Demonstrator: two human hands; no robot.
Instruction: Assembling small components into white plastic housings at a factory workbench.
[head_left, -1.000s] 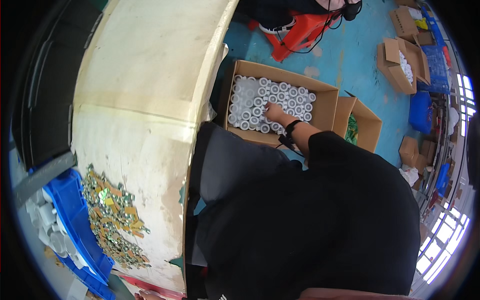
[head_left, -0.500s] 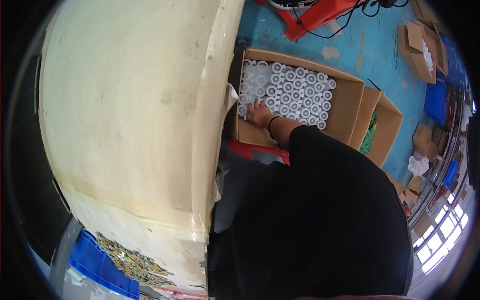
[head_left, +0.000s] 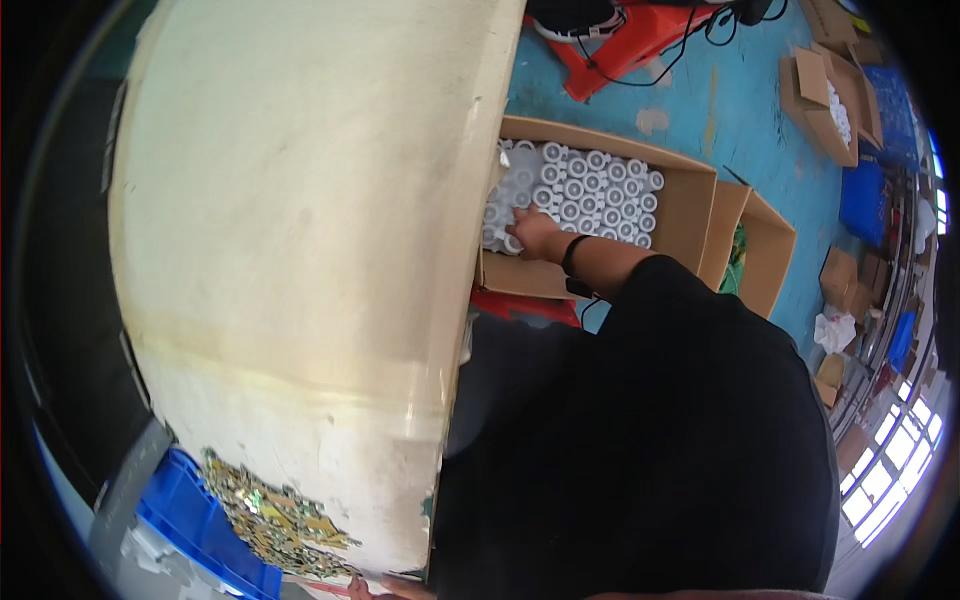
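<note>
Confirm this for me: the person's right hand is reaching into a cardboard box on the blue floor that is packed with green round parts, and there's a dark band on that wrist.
Not quite. The head view shows the round parts in the cardboard box are white, not green. The rest holds: the right hand reaches into that box on the blue floor, with a dark band on the wrist.

A cardboard box (head_left: 690, 215) stands on the floor (head_left: 700, 110) just right of the table (head_left: 300, 250), holding rows of round parts (head_left: 600, 190). The right hand (head_left: 535, 235) reaches into the box's left end among the parts. A second box (head_left: 760, 250) adjoins it on the right. A crate (head_left: 195, 530) sits at the table's near-left corner.
</note>
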